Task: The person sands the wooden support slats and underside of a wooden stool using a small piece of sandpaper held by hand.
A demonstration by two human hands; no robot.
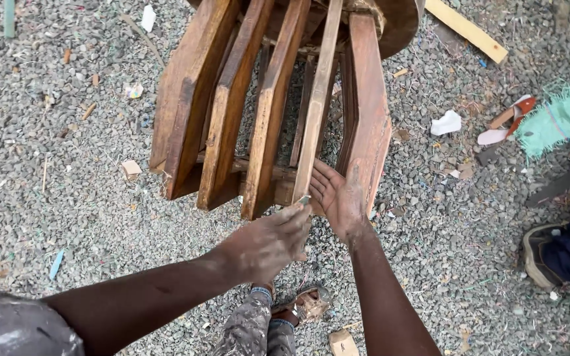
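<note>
Fingers (296,221) of the left hand (268,242) pinch shut around a small grey object, too small to tell what kind, pressed to the lower end of a pale wooden slat (316,105). Just beside it the right hand (339,198) lies open, palm up, fingers spread under the slat's end and against the neighbouring dark board (366,112), gripping nothing. Both hands are dusted pale. The step in hand looks like working the slat's tip while the open hand steadies it; a next move would call for that bracing to hold firm. The slat, lighter and thinner than the rest, leans among thick, brown-stained boards of a wooden frame (232,105) standing on grey gravel (67,198). Sandalled feet (301,304) show below the arms. Offcuts and paper scraps (446,122) litter the ground, and another person's shoe (541,254) edges in at right.
</note>
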